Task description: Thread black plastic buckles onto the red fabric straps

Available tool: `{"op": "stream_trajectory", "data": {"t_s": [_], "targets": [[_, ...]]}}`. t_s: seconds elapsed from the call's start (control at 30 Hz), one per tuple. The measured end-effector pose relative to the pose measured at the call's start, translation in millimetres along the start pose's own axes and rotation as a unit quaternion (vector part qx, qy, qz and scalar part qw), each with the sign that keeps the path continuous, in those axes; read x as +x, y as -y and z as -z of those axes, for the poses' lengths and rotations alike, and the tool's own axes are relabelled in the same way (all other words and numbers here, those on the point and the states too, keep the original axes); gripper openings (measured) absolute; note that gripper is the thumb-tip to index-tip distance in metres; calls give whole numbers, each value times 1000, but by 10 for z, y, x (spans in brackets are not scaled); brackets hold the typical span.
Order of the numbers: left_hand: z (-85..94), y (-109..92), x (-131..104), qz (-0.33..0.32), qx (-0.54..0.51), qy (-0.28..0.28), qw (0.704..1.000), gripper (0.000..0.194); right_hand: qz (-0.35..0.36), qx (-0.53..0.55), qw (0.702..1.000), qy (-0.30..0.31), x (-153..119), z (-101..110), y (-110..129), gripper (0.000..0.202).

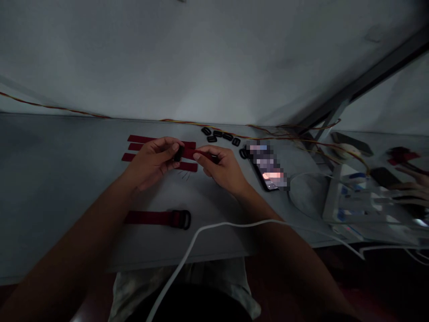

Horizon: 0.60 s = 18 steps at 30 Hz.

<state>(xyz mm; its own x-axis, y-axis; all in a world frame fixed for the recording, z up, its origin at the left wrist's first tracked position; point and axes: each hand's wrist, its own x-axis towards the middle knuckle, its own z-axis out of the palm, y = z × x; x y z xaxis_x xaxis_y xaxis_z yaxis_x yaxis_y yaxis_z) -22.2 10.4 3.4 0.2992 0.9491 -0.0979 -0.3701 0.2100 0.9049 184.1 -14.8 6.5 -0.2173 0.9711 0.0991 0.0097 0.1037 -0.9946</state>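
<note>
We list, on the desk (50,179): one left hand (157,161), its fingers pinching a black buckle (179,154); one right hand (223,167), its fingers grasping a red strap (190,153) whose end meets that buckle, though we cannot tell whether it is threaded through. Both are held above the flat red strips (134,146), which lie partly hidden under the left hand. Nearer the desk's front edge, one buckled red strap (149,218), its black fitting at the right end. Beyond the right hand, a scatter of loose black buckles (228,136), one just beside a lit phone (266,167). Along the wall, twisted wires (187,122); across the right forearm in view, a white cable (231,224).
</note>
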Motion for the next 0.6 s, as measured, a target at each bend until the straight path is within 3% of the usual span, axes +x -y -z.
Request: {"op": "stream_trajectory", "data": {"t_s": [0.2,0.43,0.5,0.6], "targets": [[-18,-2,-25,22,16,26,999,32,-60,80,993,58,1,35,-39,38],[-61,-7,-39,41,28,20,999,35,-25,12,992,122,5,73,-42,35],[-58,-2,-39,39,40,14,998,34,-17,-5,994,107,25,60,-60,36],[-51,13,-38,14,65,17,998,36,-1,0,999,38,53,35,-98,40]]}}
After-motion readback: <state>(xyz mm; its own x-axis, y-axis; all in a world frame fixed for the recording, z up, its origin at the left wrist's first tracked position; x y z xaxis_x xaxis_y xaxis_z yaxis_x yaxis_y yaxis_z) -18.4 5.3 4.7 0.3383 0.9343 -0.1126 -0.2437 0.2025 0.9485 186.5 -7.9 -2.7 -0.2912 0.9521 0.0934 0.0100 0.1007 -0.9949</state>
